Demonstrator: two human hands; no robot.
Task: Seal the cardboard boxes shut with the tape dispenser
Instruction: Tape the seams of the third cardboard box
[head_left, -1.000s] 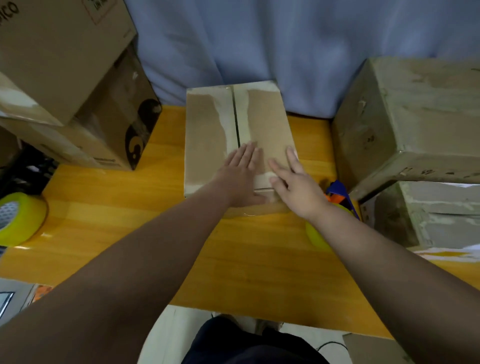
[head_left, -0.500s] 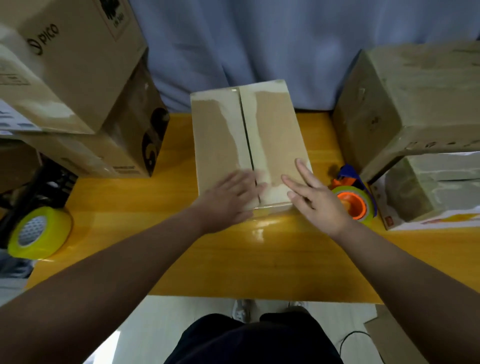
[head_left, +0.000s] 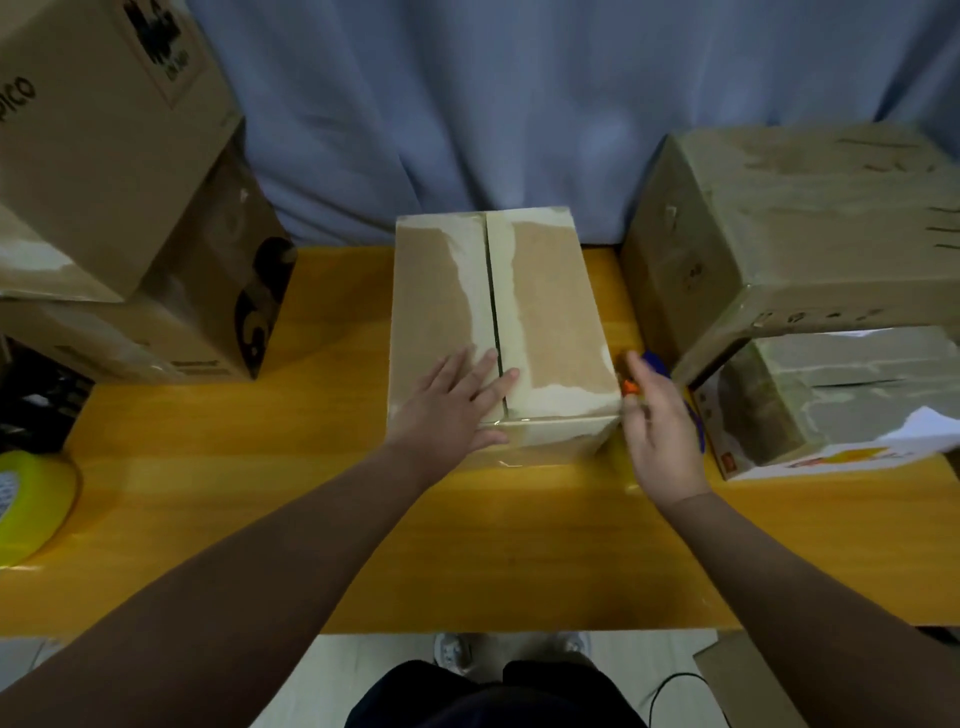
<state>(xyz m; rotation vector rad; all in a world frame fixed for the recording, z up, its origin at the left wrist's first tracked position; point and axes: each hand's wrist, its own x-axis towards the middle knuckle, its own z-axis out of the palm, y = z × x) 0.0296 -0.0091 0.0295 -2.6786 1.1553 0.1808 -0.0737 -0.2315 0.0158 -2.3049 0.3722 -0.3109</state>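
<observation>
A closed cardboard box (head_left: 550, 312) lies lengthwise in the middle of the yellow table (head_left: 311, 493), its two top flaps meeting at a centre seam. My left hand (head_left: 452, 400) rests flat on the near end of the lid, with its straight fingers reaching the seam. My right hand (head_left: 660, 431) is off the box, just past its near right corner, fingers loosely extended over the tape dispenser (head_left: 655, 362). The hand covers most of the dispenser; only blue and orange bits show around it. It is blurred, and no grip on the dispenser is visible.
Two large cardboard boxes (head_left: 93, 156) are stacked at the left, and two more (head_left: 805, 223) at the right, close to the dispenser. A yellow tape roll (head_left: 31, 504) sits at the table's left edge. A blue curtain (head_left: 467, 104) hangs behind.
My right hand left the box lid and moved right, over the tape dispenser. My left hand stayed flat on the lid's near end. The camera view shifted.
</observation>
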